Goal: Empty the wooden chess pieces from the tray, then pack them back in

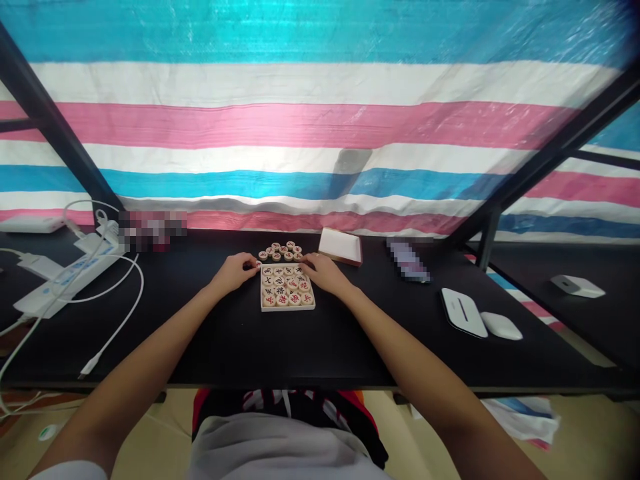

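A small wooden tray (287, 308) lies on the black table, filled with round wooden chess pieces (287, 288) marked in red and black. Several more loose pieces (281, 251) sit in a cluster just behind it. My left hand (234, 272) rests at the tray's far left corner, fingers curled and pinching a piece there. At the tray's far right corner is my right hand (323, 273), its fingers bent onto the pieces at the edge. What the right fingers hold is hidden.
The tray's lid (341, 246) lies behind right. A white power strip with cables (65, 277) takes up the left. White devices (463, 312) (501, 326) lie at the right. A striped tarp hangs behind, framed by black poles (55, 127). The table's front edge is near my lap.
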`<control>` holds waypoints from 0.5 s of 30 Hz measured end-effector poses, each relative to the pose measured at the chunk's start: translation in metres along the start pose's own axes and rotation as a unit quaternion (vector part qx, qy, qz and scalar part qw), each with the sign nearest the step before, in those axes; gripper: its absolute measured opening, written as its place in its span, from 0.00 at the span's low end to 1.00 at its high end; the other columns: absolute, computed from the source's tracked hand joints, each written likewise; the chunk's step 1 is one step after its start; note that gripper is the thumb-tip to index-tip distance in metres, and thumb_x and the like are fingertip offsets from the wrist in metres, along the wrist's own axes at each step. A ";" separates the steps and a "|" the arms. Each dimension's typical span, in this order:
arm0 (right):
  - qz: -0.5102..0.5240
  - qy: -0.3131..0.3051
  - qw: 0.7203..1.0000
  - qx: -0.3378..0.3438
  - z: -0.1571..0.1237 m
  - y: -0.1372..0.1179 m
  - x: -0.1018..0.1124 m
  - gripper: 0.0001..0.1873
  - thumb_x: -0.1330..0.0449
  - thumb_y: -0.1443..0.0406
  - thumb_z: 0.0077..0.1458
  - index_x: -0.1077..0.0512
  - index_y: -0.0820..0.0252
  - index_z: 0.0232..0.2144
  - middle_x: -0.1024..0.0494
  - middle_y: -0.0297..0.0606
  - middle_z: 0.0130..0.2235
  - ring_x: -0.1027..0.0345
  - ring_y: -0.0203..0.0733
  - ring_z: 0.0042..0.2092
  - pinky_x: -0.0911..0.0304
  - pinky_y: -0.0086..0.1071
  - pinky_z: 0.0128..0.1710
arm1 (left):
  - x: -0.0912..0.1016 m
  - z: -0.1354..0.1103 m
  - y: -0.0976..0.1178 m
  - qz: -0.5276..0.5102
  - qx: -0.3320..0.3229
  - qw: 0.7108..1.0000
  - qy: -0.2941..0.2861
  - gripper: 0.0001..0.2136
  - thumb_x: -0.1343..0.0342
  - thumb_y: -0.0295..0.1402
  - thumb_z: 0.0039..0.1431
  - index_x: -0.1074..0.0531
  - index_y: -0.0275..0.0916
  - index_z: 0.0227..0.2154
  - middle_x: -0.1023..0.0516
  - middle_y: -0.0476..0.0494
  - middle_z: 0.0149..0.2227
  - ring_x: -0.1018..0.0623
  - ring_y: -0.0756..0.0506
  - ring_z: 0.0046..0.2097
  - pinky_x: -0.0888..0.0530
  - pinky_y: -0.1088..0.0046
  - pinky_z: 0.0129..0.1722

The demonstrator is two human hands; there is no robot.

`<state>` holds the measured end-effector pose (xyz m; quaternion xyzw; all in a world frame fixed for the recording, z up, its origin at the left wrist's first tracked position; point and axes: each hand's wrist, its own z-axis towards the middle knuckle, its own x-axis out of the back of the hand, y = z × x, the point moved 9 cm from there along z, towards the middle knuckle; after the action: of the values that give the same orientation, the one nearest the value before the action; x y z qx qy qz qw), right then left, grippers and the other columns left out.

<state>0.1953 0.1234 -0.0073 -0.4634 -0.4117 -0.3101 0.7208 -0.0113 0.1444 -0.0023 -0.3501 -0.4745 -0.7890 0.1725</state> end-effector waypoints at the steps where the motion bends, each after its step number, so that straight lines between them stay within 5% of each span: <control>1: -0.003 -0.007 1.000 0.002 0.000 -0.001 -0.001 0.12 0.49 0.64 0.61 0.27 0.62 0.39 0.23 0.41 0.38 0.30 0.41 0.40 0.41 0.30 0.41 | -0.002 0.000 -0.001 0.004 0.003 1.000 -0.007 0.07 0.45 0.37 0.52 0.28 0.38 0.28 0.23 0.46 0.32 0.24 0.46 0.35 0.27 0.68 0.39; 15: -0.022 -0.034 0.999 0.006 -0.002 -0.004 -0.004 0.13 0.52 0.64 0.62 0.27 0.59 0.39 0.21 0.40 0.38 0.28 0.41 0.38 0.42 0.28 0.36 | 0.006 -0.002 0.029 0.064 -0.101 0.993 0.014 0.04 0.49 0.28 0.53 0.32 0.39 0.33 0.29 0.46 0.37 0.28 0.46 0.41 0.30 0.67 0.46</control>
<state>0.1908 0.1205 -0.0096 -0.4600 -0.4478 -0.3073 0.7024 0.0016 0.1288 0.0194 -0.3844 -0.3670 -0.8248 0.1929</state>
